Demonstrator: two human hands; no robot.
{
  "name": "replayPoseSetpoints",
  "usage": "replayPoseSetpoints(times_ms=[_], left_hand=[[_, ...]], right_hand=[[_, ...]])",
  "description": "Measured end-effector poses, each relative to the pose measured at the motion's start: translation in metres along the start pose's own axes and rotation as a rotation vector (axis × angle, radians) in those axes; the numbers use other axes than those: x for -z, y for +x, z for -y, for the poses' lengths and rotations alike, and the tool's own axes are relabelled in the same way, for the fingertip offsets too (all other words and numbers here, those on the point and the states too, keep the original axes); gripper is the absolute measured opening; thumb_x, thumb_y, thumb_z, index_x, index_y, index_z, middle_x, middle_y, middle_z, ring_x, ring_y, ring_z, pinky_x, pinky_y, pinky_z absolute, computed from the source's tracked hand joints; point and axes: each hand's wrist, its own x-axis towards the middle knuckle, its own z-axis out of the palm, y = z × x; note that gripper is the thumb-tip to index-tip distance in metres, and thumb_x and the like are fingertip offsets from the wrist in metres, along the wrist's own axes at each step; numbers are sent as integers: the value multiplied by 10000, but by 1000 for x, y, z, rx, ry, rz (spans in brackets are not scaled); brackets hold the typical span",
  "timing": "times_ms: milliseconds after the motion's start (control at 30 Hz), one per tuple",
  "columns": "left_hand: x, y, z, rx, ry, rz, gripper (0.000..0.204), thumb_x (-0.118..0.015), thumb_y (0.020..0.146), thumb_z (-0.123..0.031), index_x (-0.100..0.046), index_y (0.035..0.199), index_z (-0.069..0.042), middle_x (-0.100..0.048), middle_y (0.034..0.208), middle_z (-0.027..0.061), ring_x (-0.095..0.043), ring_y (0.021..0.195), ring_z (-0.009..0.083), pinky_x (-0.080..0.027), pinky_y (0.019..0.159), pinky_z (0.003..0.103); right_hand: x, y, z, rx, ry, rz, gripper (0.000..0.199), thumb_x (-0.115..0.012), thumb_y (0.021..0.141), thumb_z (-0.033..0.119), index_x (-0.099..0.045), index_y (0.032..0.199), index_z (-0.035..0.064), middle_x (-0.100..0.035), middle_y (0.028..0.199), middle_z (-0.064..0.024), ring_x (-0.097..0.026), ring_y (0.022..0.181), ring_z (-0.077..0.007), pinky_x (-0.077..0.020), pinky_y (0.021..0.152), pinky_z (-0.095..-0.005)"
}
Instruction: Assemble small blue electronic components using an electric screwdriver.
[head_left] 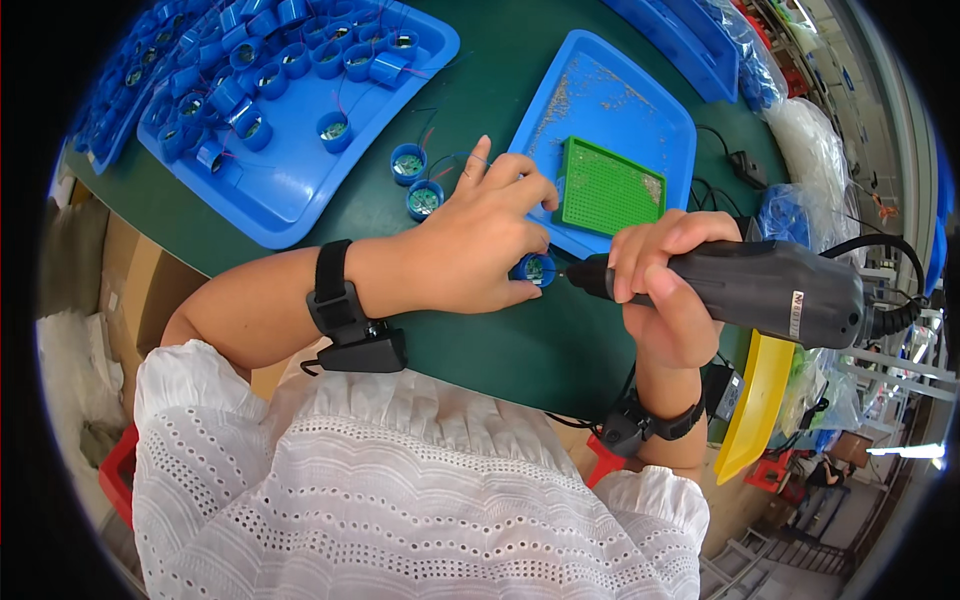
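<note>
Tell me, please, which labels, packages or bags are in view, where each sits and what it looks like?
Label: small upright white strip with red marks, on the dark electric screwdriver in the right hand.
Plastic bags: clear, crumpled, heaped at the table's right edge.
No screens or signs show.

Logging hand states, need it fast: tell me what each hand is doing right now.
Left hand: closed on a small blue cup, pinning it to the table.
Right hand: closed around the electric screwdriver.
</note>
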Motion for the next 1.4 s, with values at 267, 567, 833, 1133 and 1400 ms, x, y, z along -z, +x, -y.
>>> replayPoseSetpoints(times_ms=[267,567,833,1133,1400], left_hand=[[1,1,-1,4,3,22,266,-770,631,-211,-688,812,-34,-465,1107,110,-362,1183,311,-151,1033,664],[0,0,1,5,12,23,255,-770,631,-206,-695,819,-50,-467,1106,110,-364,1180,311,-155,1030,668],[-1,-1,1,3,-16,5,261,-773,624,-205,-688,805,-38,-475,1114,115,-367,1182,315,-177,1022,670],[0,0,1,-5,-47,-26,349,-788,596,-224,-667,873,-50,-458,1129,121,-375,1152,319,-218,1029,604],[1,2,1,-183,-286,-215,219,-751,627,-153,-659,814,-86,-479,1144,119,-385,1090,323,-307,927,447]], right_hand=[[-1,1,-3,18,-26,9,251,-576,750,-56,-448,956,14,-528,681,-79,-525,551,-155,-443,524,-278],[-5,4,-7,8,-54,69,243,-580,760,-54,-448,954,10,-538,698,-81,-531,561,-145,-448,516,-267],[-7,1,5,-13,-88,14,247,-588,760,23,-449,963,46,-508,691,-65,-506,542,-155,-423,585,-314],[5,0,23,72,44,-49,255,-570,753,57,-454,980,49,-502,697,-64,-505,542,-172,-421,639,-348],[18,-4,38,134,223,-195,244,-505,747,87,-488,987,50,-473,686,-50,-471,528,-149,-407,655,-357]])
